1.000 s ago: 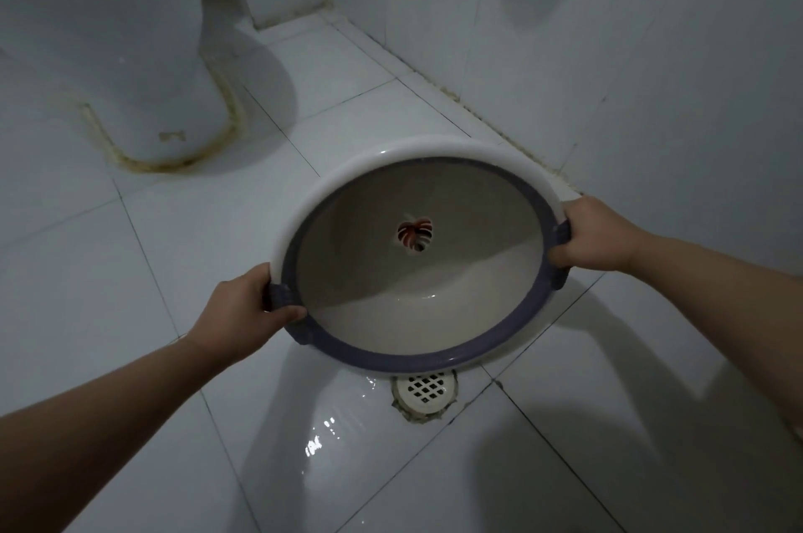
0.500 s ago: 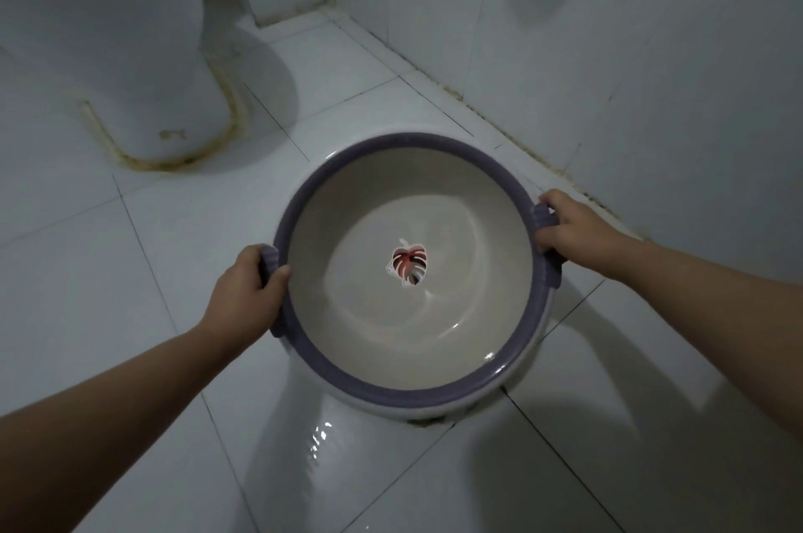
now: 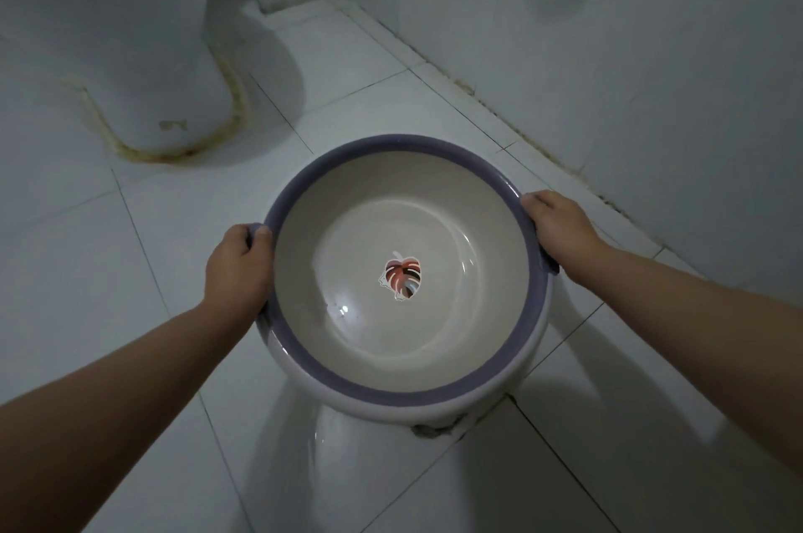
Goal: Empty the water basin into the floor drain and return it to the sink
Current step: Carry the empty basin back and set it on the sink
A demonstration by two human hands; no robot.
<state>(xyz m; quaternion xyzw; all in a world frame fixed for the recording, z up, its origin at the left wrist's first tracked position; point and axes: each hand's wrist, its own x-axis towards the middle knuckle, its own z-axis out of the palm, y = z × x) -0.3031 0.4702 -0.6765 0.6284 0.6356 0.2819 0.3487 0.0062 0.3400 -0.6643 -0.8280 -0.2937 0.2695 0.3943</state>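
A: Where is the round white plastic basin with the purple rim [image 3: 404, 363] sitting right now?

B: It is hanging in the air over the wet white floor tiles [image 3: 174, 315], roughly level and mouth up, with a small leaf sticker [image 3: 402, 277] at the centre of its bottom. The floor drain [image 3: 434, 429] is peeking out from under its 6 o'clock edge, mostly hidden. The base of the white toilet [image 3: 143, 54] is standing at about 10 o'clock from it.

A: How is it going to handle?

B: I am judging it as light now, since only a thin film of water seems to be glinting inside. The plastic is looking stiff enough to keep its shape, but wet, so probably slippery. The two purple side lugs are the sensible places to grip.

A: And the hands?

B: The left hand [image 3: 237, 272] is wrapping the lug at 9 o'clock, with its fingers [image 3: 260, 232] curling over the rim. The right hand [image 3: 560, 228] is clasping the lug at 3 o'clock, fingers closed around it. Both forearms are reaching forward and down, nearly straight. The sink is not showing anywhere here.
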